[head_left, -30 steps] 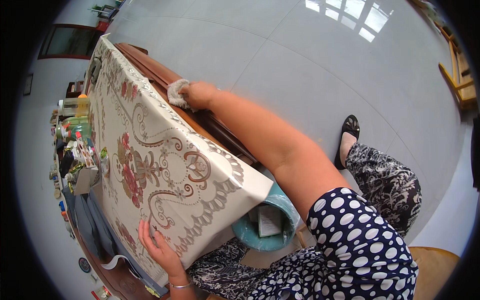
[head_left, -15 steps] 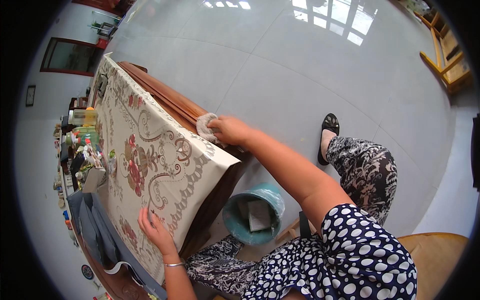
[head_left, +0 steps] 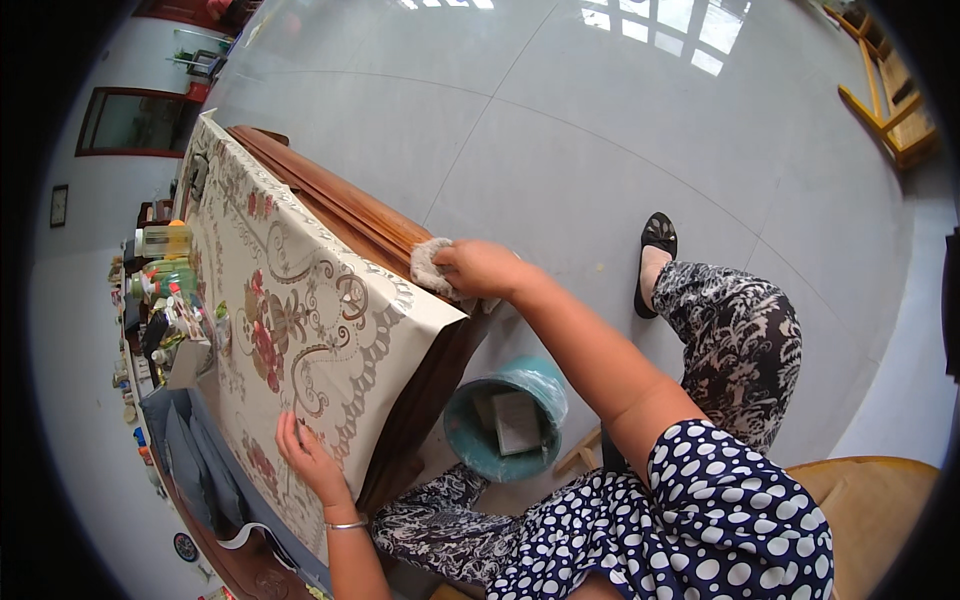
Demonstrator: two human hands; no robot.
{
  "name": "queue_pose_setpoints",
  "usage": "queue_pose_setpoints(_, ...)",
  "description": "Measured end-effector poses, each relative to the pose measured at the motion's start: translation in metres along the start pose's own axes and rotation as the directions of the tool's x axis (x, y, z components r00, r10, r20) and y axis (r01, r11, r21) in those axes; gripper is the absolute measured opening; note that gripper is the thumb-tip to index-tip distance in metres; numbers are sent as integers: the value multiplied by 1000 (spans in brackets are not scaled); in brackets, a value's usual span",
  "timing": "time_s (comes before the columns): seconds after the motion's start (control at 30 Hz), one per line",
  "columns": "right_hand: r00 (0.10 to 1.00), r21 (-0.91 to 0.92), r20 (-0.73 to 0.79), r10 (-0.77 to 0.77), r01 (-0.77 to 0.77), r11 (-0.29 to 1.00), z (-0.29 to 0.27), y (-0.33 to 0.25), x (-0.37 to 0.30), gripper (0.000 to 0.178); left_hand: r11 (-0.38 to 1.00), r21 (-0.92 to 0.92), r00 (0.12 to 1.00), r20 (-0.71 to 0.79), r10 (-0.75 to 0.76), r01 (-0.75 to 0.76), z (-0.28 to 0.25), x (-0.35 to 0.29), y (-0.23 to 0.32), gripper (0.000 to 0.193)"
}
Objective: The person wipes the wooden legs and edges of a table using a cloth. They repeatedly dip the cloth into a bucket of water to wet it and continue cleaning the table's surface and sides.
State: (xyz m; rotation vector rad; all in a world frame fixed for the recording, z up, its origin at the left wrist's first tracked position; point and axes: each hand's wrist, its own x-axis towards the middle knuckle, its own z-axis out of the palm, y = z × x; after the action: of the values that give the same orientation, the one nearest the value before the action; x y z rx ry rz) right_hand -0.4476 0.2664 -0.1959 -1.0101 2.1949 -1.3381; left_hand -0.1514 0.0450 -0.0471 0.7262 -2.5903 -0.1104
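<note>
A pale cloth (head_left: 432, 268) is clutched in the closed grip of the right hand (head_left: 487, 270) and pressed against the wooden edge of the desk (head_left: 340, 215), near its corner. The left hand (head_left: 308, 458) is laid flat, fingers spread, on the flowered tablecloth (head_left: 290, 320), holding nothing.

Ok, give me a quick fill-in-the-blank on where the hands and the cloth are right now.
The right hand presses a pale cloth against the table's wooden ____.
The left hand lies flat on the patterned ____.
Under the table corner stands a teal ____.

Missing words: edge; tablecloth; bucket
</note>
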Motion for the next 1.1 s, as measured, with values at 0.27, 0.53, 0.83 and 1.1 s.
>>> queue_pose_setpoints(0.27, 996, -76, 94, -6, 13, 997, 14, -15, 103, 28, 994, -44, 994, 47, -100, 102, -6, -4, 11, 32)
queue_pose_setpoints(0.53, 991, -140, 131, 25, -7, 990, 25, -28, 197, 21, 990, 11, 986, 82, -143, 142, -11, -2, 27, 34)
queue_pose_setpoints(0.83, 998, -250, 55, -9, 22, 968, 36, -30, 229, 33, 991, -6, 987, 89, -134, 135, -11, 0, 28, 35)
queue_pose_setpoints(1.1, 989, -200, -56, -138, 125, 972, 30, -10, 128, 24, 994, 13, 991, 81, -105, 104, -10, 1, 28, 34)
